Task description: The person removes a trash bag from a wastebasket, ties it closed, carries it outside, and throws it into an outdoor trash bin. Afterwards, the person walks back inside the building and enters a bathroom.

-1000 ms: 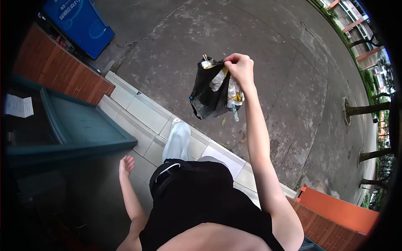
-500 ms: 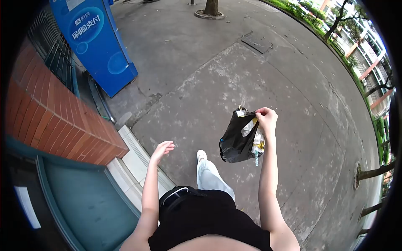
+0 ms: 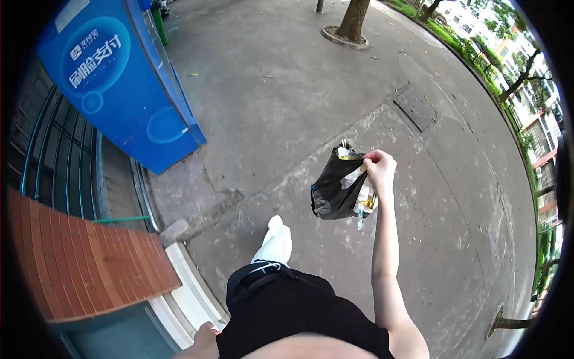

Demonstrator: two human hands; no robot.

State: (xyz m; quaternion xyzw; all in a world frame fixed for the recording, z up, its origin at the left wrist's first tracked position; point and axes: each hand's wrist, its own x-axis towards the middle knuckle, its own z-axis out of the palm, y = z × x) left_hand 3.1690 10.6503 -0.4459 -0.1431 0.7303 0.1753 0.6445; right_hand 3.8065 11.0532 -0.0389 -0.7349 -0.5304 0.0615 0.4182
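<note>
Right of the blue cabinet [image 3: 128, 90], and closer to us than it is, we hold one black bag [image 3: 336, 188] above the ground [image 3: 287, 119]. Our right hand [image 3: 381, 170] pinches its gathered edge between thumb and bent fingers, and the bag hangs tilted below and to the left of that grip. Its plastic is thin, glossy and creased. White crumpled waste [image 3: 365, 196] with yellow patches bulges from its open side; thin pale sticks poke up at its top, and one clear bluish strip [image 3: 360, 221] dangles beneath.

Our left hand [image 3: 208, 331] is low, on the near side of the cabinet and beside our one black top [image 3: 299, 311]; only part of it shows, so we cannot tell how its fingers are set.

The cabinet is a tall, smooth box with three round bubble shapes, one large and two smaller. Inside the large one we read 支付宝 beside a small square logo, with 刷脸支付 in bigger white characters under it.

Nearer us than the cabinet are one red brick wall [image 3: 84, 263] and a pale step [image 3: 194, 290]; to their right, one white shoe [image 3: 275, 222] shows below one pale trouser leg [image 3: 275, 245]. Right of the cabinet, one flat rectangular cover [image 3: 412, 110] lies in the rough grey ground, and farther off one trunk [image 3: 354, 21] rises from a round kerb [image 3: 345, 39].
</note>
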